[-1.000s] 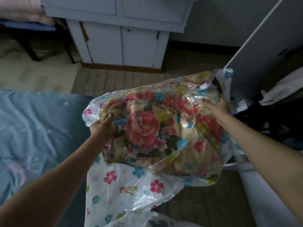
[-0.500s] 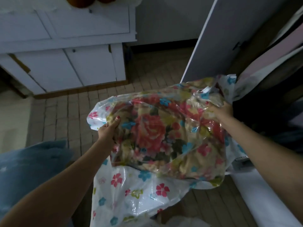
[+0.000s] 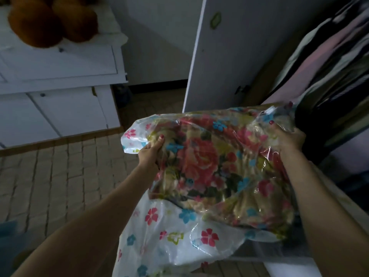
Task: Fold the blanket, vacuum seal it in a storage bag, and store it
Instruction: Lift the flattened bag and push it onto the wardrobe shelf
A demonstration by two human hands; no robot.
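A floral blanket (image 3: 201,158), red roses on beige, is packed inside a clear storage bag (image 3: 169,234) printed with small flowers. I hold the bundle in the air in front of an open wardrobe. My left hand (image 3: 148,151) grips its left side, thumb on top. My right hand (image 3: 287,137) grips its upper right corner, next to the wardrobe's dark interior. The bag's loose end hangs down below the bundle.
The white wardrobe door (image 3: 235,52) stands open behind the bundle, with folded and hanging clothes (image 3: 327,62) inside at right. A white cabinet (image 3: 60,80) with orange round things (image 3: 50,19) on top stands at left. Brick-patterned floor (image 3: 60,176) lies below.
I have turned right from the bed toward the wardrobe, carrying the bagged blanket up and closer to the wardrobe's opening. Both hands keep their grip.
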